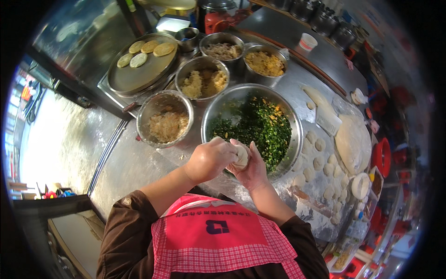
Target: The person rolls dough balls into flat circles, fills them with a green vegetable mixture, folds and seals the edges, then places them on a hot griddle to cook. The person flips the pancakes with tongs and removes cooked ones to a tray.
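Both of my hands are on one round piece of dough [242, 157], pleated in folds, held over the near rim of a wide steel bowl [251, 89]. The fingers of my left hand [210, 158] close on its edge from the left. My right hand [251, 171] cups it from beneath and the right, thumb and fingers curled around it. Whether anything is inside the dough is hidden. Chopped green leaves with yellow bits [266, 129] lie in the bowl. White flour dusts my fingers.
Steel pots of filling [165, 118] stand left and behind. Several flat cakes [138, 60] lie on a round griddle [139, 82] at far left. At right are small dough rounds [318, 163], a rolling pin [310, 201], a big dough mass [353, 146] and a scraper [328, 120].
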Demonstrator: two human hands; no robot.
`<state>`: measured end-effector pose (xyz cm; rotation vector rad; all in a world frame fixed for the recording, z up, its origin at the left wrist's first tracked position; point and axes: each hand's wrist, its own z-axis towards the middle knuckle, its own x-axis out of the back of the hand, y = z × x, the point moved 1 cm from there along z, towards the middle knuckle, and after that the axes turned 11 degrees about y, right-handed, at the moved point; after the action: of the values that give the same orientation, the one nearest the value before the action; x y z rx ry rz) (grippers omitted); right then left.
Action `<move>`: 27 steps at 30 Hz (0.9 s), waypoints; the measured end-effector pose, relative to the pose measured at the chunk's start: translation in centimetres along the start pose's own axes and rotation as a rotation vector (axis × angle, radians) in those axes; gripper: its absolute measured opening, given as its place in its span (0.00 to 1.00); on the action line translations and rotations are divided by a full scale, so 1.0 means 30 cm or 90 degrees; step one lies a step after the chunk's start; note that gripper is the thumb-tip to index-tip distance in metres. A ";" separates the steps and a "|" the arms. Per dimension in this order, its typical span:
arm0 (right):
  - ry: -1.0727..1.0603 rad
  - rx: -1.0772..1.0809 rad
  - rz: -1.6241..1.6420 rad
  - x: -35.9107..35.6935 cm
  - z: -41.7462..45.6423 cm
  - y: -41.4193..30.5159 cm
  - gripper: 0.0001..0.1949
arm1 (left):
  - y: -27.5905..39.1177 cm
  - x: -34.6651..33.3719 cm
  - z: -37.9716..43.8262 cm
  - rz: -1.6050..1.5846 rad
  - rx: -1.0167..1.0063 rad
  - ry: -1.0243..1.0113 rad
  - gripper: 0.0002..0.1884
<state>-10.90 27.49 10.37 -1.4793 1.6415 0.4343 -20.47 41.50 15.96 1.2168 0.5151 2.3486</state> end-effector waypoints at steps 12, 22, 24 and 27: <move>-0.098 -0.130 -0.103 -0.258 0.085 0.284 0.29 | -0.058 0.263 -0.320 -0.428 0.726 0.259 0.05; -0.179 -0.233 -0.286 -0.683 0.223 0.860 0.39 | -0.326 0.761 -0.807 -0.269 0.479 0.393 0.08; -0.158 -0.295 -0.253 -0.756 0.303 1.018 0.40 | -0.356 0.880 -0.912 -0.497 0.591 0.501 0.08; -0.152 -0.327 -0.255 -0.837 0.399 1.254 0.39 | -0.410 1.019 -1.066 -0.633 0.714 0.548 0.08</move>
<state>-43.45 61.06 12.37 -1.9911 1.0492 0.8065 -60.14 64.40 12.67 -0.0230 2.2501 1.4586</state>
